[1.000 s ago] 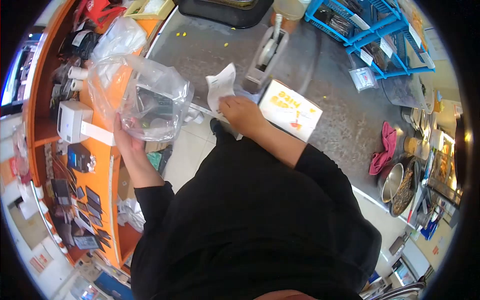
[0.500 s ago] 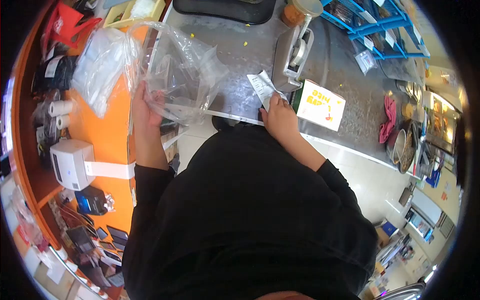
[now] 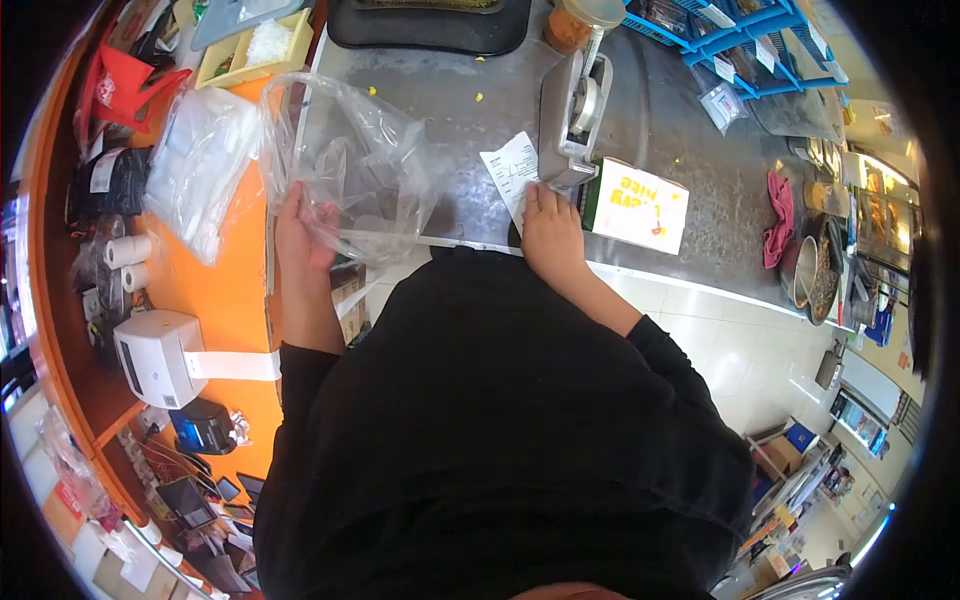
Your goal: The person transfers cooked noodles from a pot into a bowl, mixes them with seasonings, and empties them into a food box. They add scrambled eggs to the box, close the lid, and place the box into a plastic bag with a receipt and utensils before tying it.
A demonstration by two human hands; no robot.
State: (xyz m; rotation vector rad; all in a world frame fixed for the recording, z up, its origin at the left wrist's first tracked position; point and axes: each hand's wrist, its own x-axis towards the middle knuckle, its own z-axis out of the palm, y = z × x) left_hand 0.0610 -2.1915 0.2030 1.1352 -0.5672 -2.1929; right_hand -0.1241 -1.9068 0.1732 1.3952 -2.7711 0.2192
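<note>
My left hand (image 3: 304, 232) is closed on a clear plastic bag (image 3: 385, 150), which hangs open and crumpled over the counter's near edge. My right hand (image 3: 552, 235) has its fingers together on the lower right edge of a printed paper receipt (image 3: 512, 168), holding it at the metal counter. The thumb is mostly hidden. Just beyond those fingers stands a grey tape dispenser (image 3: 562, 120) with a roll in it. To their right lies a white and green box (image 3: 640, 205) with yellow lettering.
Blue wire baskets (image 3: 760, 60), a lidded jar (image 3: 570, 30) and a black tray (image 3: 430, 30) stand along the back. On the left orange surface are a stack of clear bags (image 3: 205, 150) and a white label printer (image 3: 160, 355). A pink cloth (image 3: 778, 220) lies at right.
The receipt now lies flatter and more of its print shows, with my right hand slightly lower and left. My left hand still holds the bag. The whole view has shifted a little.
</note>
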